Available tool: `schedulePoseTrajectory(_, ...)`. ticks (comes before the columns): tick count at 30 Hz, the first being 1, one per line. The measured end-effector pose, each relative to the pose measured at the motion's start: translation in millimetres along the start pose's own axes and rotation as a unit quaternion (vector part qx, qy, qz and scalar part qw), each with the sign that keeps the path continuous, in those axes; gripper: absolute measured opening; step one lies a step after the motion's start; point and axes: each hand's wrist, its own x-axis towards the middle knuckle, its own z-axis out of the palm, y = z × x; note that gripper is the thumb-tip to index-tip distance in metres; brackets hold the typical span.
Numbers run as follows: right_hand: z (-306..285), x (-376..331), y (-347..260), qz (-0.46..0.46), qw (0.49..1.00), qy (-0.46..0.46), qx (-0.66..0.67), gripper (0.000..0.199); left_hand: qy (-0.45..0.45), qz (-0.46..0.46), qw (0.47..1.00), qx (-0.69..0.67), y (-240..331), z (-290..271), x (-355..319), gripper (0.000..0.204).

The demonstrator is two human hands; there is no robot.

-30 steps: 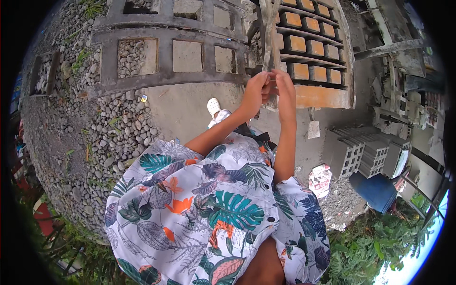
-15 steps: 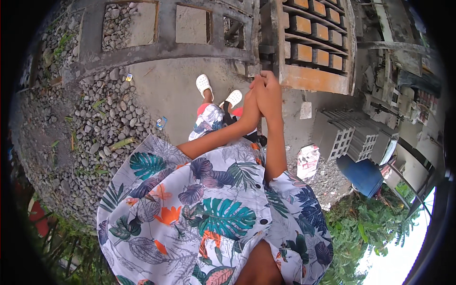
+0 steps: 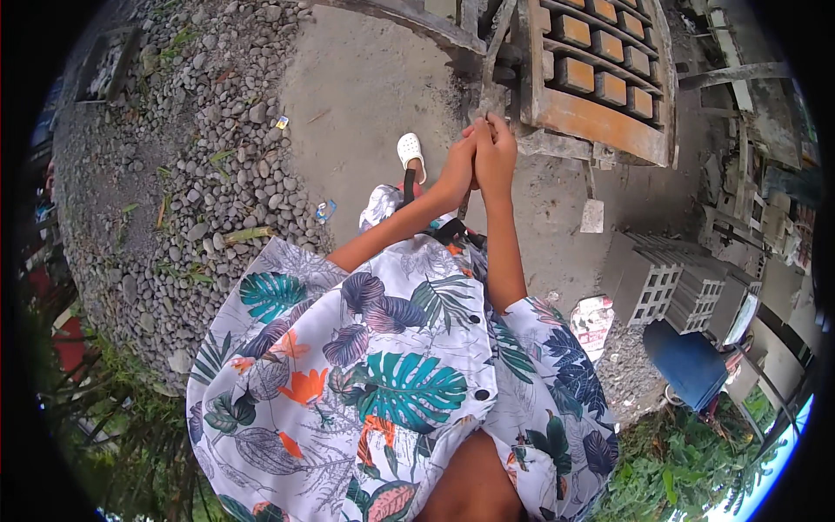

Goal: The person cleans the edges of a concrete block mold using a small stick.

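Two hands meet in front of the person, pressed side by side: the left hand (image 3: pixel 457 165) and the right hand (image 3: pixel 496 152), fingers curled closed around something slim. What they grip is hard to make out; it looks like the lower end of a grey lever or bar (image 3: pixel 497 43) that runs up from the hands toward the block mould (image 3: pixel 600 83), but the fingers hide the contact, so how firmly each hand has hold of it cannot be told. The block mould, a rusty orange frame with rows of dark cells, stands just beyond the hands and to their right, its top cut off by the picture's rim. Below the hands, a white clog (image 3: pixel 410 150) on one foot shows on the concrete slab (image 3: pixel 365 87); the other foot is hidden by the leaf-print shirt (image 3: pixel 383 374). Left of the mould, past the slab, lies a gravel bed (image 3: pixel 191 191) with small scraps of litter. Right of and below the mould, grey hollow blocks (image 3: pixel 665 291) stand stacked, a blue barrel (image 3: pixel 687 365) near them, and green plants (image 3: pixel 687 461) beyond.
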Motion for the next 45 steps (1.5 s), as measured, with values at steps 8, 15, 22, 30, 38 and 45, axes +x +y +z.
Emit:
schedulePoseTrajectory(8,6,-39,-13,-0.101,0.97,0.055,0.213,0.019,-0.199,-0.063,0.974,0.089,32,-20,-35,0.03)
schedulePoseTrajectory(15,18,15,18,-0.115,0.981,-0.018,-0.153,0.025,-0.113,-0.075,0.987,-0.087,-3,-46,4,0.02)
schedulePoseTrajectory(22,-1,11,41,-0.024,1.0,-0.005,-0.015,0.029,-0.219,-0.11,0.964,0.099,-9,-43,24,0.018)
schedulePoseTrajectory(30,-17,-16,58,0.007,0.971,0.172,0.168,0.03,-0.227,-0.165,0.95,0.138,-22,-19,17,0.031)
schedulePoseTrajectory(38,-18,-2,45,0.04,0.877,0.272,0.394,0.03,-0.217,-0.097,0.866,0.439,15,12,32,0.032)
schedulePoseTrajectory(45,3,40,26,0.031,0.911,0.216,0.35,0.03,-0.163,-0.128,0.9,0.382,45,-15,62,0.034)
